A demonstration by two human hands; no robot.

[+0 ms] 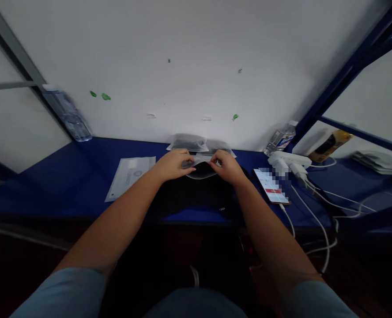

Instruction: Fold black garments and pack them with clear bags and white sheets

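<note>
Both hands (173,165) (228,168) pinch a greyish, translucent bag (201,159), its mouth gaping.

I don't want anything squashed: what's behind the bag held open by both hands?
Behind the bag, two pale packets sit near the wall. The bag, left hand and right hand cover the tabletop there; anything underneath cannot be seen.

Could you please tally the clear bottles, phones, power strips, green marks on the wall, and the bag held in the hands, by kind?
Clear bottles: 2 (left bottle, right bottle)
Phone: 1
Power strip: 1
Green marks on the wall: 3
Held bag, between left hand and right hand: 1
Total: 8
</note>
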